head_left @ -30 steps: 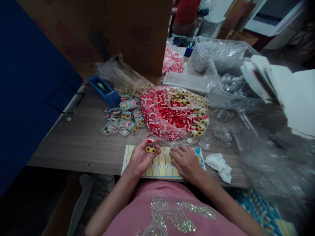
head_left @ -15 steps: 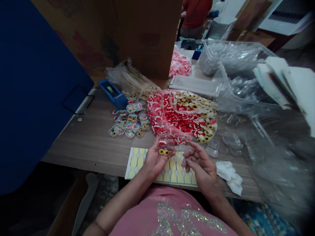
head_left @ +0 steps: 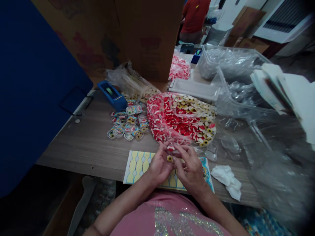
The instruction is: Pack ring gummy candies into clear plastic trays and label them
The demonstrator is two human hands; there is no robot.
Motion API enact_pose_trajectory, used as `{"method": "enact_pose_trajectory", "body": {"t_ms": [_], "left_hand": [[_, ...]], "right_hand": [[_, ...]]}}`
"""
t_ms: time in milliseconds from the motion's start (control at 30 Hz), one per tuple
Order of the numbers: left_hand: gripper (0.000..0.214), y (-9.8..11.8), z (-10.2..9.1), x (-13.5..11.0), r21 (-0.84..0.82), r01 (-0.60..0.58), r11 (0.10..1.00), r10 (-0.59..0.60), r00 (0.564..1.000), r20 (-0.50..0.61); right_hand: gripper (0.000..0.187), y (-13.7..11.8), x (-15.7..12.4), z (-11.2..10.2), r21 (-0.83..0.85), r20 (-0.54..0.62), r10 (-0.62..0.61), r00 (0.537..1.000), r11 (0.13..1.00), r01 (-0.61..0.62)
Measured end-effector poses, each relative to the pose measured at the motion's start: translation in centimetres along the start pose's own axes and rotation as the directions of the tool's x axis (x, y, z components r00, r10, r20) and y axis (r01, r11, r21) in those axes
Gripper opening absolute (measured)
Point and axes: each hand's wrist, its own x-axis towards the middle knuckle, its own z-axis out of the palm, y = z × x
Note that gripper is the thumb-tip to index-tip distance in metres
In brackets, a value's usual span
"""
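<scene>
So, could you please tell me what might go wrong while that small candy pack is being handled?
Both hands pinch the clear candy pack near the front edge of the table; if the left hand or right hand slips, it could fall off. The sticker sheet lies at that edge under the wrists and might get dragged off. The open bag of gummy candies sits just behind and could be nudged.

The candy (head_left: 169, 158) at my fingers (head_left: 162, 154) is yellow, dark-centred; the sheet (head_left: 139, 162) pale yellow with blue edging; the heap (head_left: 180, 119) red, white, yellow.
</scene>
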Motion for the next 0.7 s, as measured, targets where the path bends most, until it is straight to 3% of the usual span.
{"method": "enact_pose_trajectory", "body": {"t_ms": [233,433,700], "left_hand": [[0.032,-0.3,0.2,-0.6,0.086,-0.007,0.996,0.008,1.000,-0.012],[0.038,-0.6,-0.6,-0.7,0.141,0.057,0.988,-0.054,0.998,-0.021],[0.045,-0.8,-0.2,-1.1,0.203,0.062,0.977,-0.069,0.997,0.027]], "right_hand": [[0.052,0.4,-0.1,-0.1,-0.178,0.048,-0.085,0.995,0.980,0.092],[0.050,1.0,-0.3,-0.1,-0.194,0.089,-0.128,0.988,0.970,0.143],[0.047,0.5,-0.5,-0.7,-0.144,0.104,-0.052,0.993,0.987,0.067]]}}
